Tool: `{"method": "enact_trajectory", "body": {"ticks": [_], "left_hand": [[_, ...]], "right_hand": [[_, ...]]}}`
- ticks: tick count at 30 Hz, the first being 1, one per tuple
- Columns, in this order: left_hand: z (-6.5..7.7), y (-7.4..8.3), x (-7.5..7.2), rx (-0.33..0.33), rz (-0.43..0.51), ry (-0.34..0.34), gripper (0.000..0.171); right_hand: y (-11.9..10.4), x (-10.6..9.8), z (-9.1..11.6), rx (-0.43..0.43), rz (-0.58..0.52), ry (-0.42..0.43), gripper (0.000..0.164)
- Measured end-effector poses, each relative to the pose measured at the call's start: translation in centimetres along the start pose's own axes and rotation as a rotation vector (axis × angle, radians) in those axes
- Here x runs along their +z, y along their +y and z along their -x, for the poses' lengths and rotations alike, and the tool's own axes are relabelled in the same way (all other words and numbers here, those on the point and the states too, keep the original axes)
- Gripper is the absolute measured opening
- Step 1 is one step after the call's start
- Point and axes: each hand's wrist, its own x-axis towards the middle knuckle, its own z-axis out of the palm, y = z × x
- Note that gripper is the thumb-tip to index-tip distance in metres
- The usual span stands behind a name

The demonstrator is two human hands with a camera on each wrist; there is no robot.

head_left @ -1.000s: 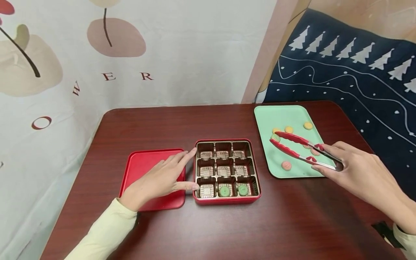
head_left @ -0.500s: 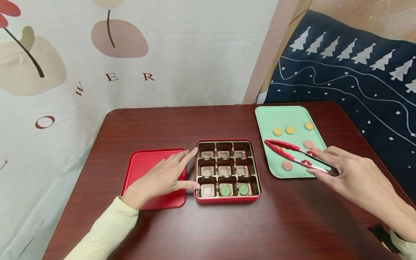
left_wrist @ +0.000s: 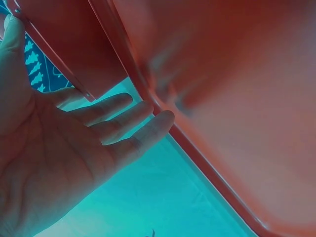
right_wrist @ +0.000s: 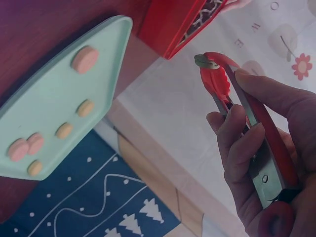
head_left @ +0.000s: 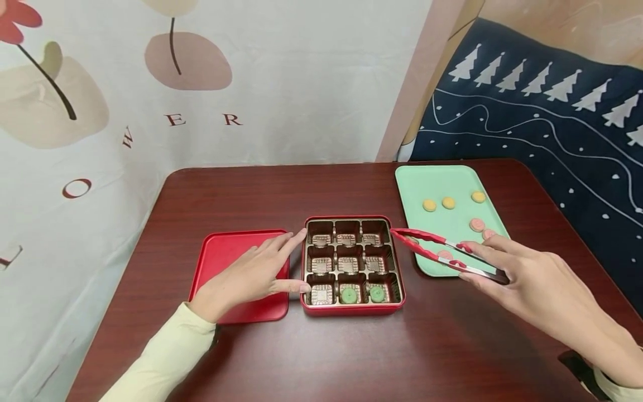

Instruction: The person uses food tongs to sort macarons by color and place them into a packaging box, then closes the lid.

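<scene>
My right hand (head_left: 542, 285) grips red-tipped metal tongs (head_left: 422, 234), their tips beside the back right corner of the red tin (head_left: 351, 312). In the right wrist view, the tongs' tips pinch a small round green cookie (right_wrist: 205, 61). The tin has a gold-brown insert of square compartments. One green cookie (head_left: 349, 295) lies in its front middle compartment and another green cookie (head_left: 377, 293) in the front right one. My left hand (head_left: 241, 282), fingers extended, rests with index finger and thumb against the tin's left edge. The left wrist view shows its palm.
Under my left hand lies a flat red lid (head_left: 226, 254). A mint-green tray (head_left: 452, 178) at the right bears three yellow cookies (head_left: 449, 202) and three pink cookies (head_left: 477, 224), partly behind the tongs and hand. A printed cloth (head_left: 301, 84) hangs along the table's back.
My right hand has carried the tongs left, with the green cookie between the tips, from over the tray to the tin's back right corner. My left hand stays at the tin.
</scene>
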Motion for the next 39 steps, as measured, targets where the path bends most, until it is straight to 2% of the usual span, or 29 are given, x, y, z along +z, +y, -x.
{"method": "enact_trajectory", "body": {"ticks": [5, 19, 39], "left_hand": [[0.2, 0.0, 0.0, -0.007, 0.007, -0.002, 0.115], [0.2, 0.2, -0.2, 0.001, 0.009, -0.015, 0.109], [0.6, 0.3, -0.6, -0.013, -0.013, -0.050, 0.116]], "right_hand": [[-1.0, 0.3, -0.4, -0.053, -0.022, 0.007, 0.087], [-3.4, 1.2, -1.4, -0.115, -0.069, -0.020, 0.081], [-6.4, 2.8, -2.7, -0.195, -0.190, -0.057, 0.070]]}}
